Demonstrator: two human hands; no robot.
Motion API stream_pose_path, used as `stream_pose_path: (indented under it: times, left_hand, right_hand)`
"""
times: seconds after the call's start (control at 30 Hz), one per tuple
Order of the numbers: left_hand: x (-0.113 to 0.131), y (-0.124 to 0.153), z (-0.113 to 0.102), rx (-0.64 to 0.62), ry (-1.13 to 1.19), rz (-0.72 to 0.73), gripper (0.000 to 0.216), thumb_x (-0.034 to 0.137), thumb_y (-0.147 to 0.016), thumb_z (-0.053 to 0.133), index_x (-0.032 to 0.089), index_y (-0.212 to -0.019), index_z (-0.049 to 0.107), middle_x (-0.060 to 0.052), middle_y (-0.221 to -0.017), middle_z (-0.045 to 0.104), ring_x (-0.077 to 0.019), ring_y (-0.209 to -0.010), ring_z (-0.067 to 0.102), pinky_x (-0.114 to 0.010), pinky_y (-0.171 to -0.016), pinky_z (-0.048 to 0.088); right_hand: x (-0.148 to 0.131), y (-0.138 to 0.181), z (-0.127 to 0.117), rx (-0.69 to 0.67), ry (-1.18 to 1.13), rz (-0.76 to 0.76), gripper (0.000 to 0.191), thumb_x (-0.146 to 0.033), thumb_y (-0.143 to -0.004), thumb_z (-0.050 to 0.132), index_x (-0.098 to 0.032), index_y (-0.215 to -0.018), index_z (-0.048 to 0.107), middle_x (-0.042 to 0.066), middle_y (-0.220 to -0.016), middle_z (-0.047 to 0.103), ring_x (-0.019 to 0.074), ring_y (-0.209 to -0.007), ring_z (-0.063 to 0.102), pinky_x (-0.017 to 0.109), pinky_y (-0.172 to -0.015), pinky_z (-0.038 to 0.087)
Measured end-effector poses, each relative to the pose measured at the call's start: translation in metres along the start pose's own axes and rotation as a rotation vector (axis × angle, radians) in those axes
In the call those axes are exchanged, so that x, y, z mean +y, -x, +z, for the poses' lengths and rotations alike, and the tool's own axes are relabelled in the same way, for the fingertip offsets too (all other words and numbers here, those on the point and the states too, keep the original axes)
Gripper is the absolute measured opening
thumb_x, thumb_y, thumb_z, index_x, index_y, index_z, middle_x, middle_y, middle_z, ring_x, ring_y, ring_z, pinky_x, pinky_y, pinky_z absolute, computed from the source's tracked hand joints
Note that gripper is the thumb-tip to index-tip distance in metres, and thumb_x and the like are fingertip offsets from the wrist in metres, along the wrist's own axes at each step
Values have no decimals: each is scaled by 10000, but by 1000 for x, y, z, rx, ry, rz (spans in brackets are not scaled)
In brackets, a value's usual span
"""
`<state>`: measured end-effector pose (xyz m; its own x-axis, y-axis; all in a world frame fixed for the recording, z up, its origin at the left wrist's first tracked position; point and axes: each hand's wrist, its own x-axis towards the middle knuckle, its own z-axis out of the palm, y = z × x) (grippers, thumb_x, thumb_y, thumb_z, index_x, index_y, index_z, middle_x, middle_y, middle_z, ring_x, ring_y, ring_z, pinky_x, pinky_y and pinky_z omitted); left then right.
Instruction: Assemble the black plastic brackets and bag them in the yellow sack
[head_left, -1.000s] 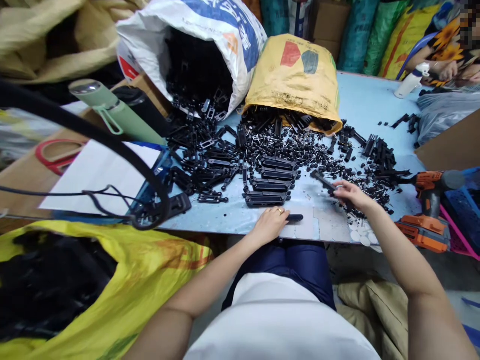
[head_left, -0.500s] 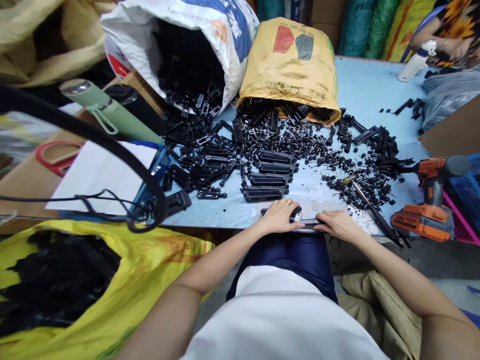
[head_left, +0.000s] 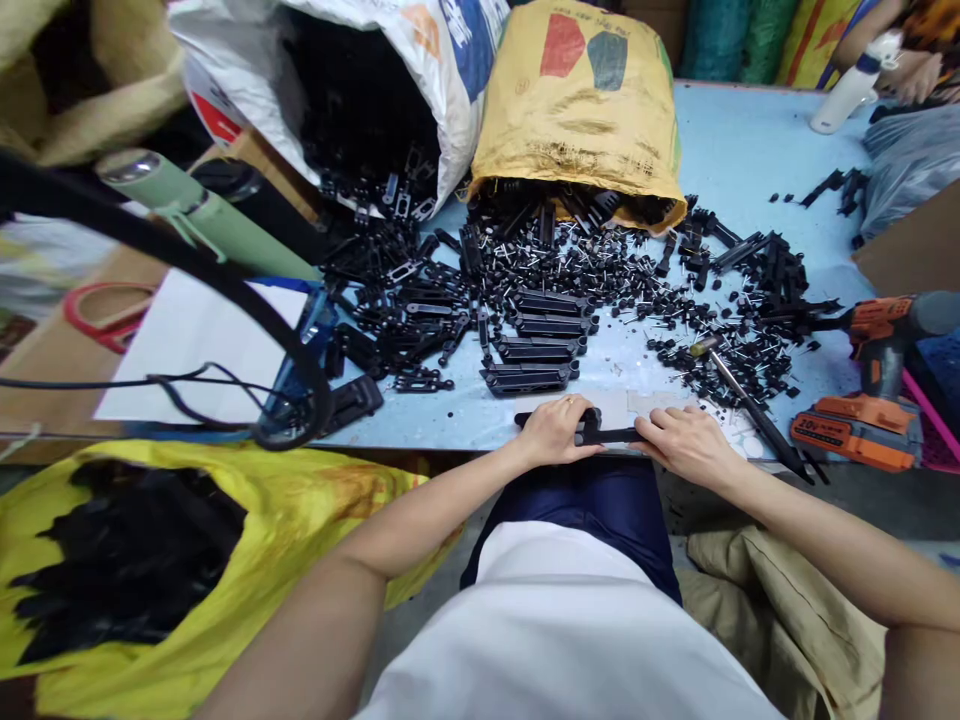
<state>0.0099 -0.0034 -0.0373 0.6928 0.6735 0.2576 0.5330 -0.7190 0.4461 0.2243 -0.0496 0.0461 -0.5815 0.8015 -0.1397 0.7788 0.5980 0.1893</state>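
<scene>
At the table's front edge, my left hand [head_left: 556, 432] is closed round a black plastic part [head_left: 590, 421], whose left end pokes out beyond my fingers. A slim black bar [head_left: 616, 436] reaches from that part to my right hand [head_left: 679, 440], where thumb and fingers pinch its right end. Whether the bar and the part are joined is hidden by my fingers. Just behind my hands lies a row of several long black plastic parts [head_left: 529, 377], side by side. Loose black knobs with metal pins [head_left: 592, 262] are heaped farther back.
A yellow sack [head_left: 577, 110] and a white sack [head_left: 457, 120] spill black parts onto the blue table [head_left: 739, 150]. An orange cordless drill [head_left: 855, 430] and a hammer [head_left: 750, 405] lie right. Left are a green bottle [head_left: 225, 230] and an open yellow bag [head_left: 300, 500]. A co-worker's hand [head_left: 916, 78] shows far right.
The black part and bar between my hands have turned, so the bar now shows wider. My right hand's fingers have closed further round its end. The camera view has shifted slightly.
</scene>
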Motion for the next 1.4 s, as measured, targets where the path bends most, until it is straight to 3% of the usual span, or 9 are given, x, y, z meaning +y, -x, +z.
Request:
stream_pose_path:
  times: [0.3, 0.43, 0.57, 0.67, 0.77, 0.9, 1.03, 1.13, 1.4]
  left_hand:
    - [2, 1, 4, 3, -9, -37, 394, 538, -759, 539, 166, -887, 521, -60, -810, 604, -201, -758, 610, -285, -647, 455]
    - [7, -6, 0, -139, -9, -45, 466, 593, -738, 540, 155, -896, 532, -68, -812, 602, -209, -769, 593, -292, -661, 450]
    - [17, -47, 0, -189, -59, 0, 396, 476, -830, 486, 148, -1049, 516, -115, -1040, 576, -240, -998, 523, -336, -814, 426]
    - [21, -101, 9, -188, -107, -48, 281, 183, -879, 389, 171, -1139, 496, -105, -1104, 555, -210, -1021, 502, -325, -832, 414]
    - [20, -150, 23, -227, -106, -81, 337, 63, -845, 362, 141, -1126, 532, -117, -1078, 576, -207, -1018, 503, -306, -809, 427]
    - [21, -175, 34, -252, -111, -122, 295, -10, -796, 366, 57, -935, 619, -154, -969, 617, -221, -970, 535, -309, -802, 442]
    - [25, -155, 28, -225, -131, -138, 267, -19, -777, 395, 62, -878, 629, -145, -902, 627, -212, -906, 566, -307, -803, 448]
    - [26, -126, 16, -151, -80, -148, 193, 92, -815, 459, 98, -923, 619, -112, -890, 625, -194, -870, 578, -295, -795, 456]
    - [11, -33, -20, 241, 529, -361, 141, 229, -745, 555, 164, -823, 652, -32, -736, 632, -133, -643, 580, -254, -640, 487]
  right_hand:
    - [8, -8, -5, 34, 74, -46, 297, -415, -915, 391, -189, -892, 583, 45, -727, 593, 157, -666, 523, 273, -560, 197]
    - [20, -3, 20, 72, -8, -125, 352, -435, -919, 366, -175, -863, 597, 44, -705, 602, 151, -663, 530, 267, -573, 243]
    - [38, 3, 50, 67, -146, -48, 390, -478, -895, 398, -161, -828, 616, 51, -723, 627, 160, -708, 549, 262, -623, 308]
    - [56, -2, 58, 65, -220, 58, 386, -472, -892, 403, -173, -808, 631, 65, -778, 645, 184, -768, 554, 278, -674, 347]
    - [83, -20, 57, 136, -268, 326, 332, -373, -914, 372, -171, -901, 636, 90, -888, 647, 203, -848, 551, 293, -728, 385]
    - [132, -56, 56, 181, -291, 704, 273, -253, -881, 386, -169, -964, 632, 107, -989, 628, 236, -938, 532, 322, -774, 409]
    - [173, -87, 57, 197, -270, 959, 317, -158, -857, 355, -130, -1054, 602, 141, -1084, 587, 251, -1004, 507, 342, -818, 408]
    - [191, -108, 54, 173, -254, 983, 323, -162, -866, 373, -104, -1121, 562, 166, -1167, 546, 253, -1085, 466, 342, -867, 397]
    - [190, -142, 45, 36, -334, 1228, 335, -67, -811, 420, -59, -1126, 535, 201, -1049, 603, 254, -1004, 520, 326, -772, 425]
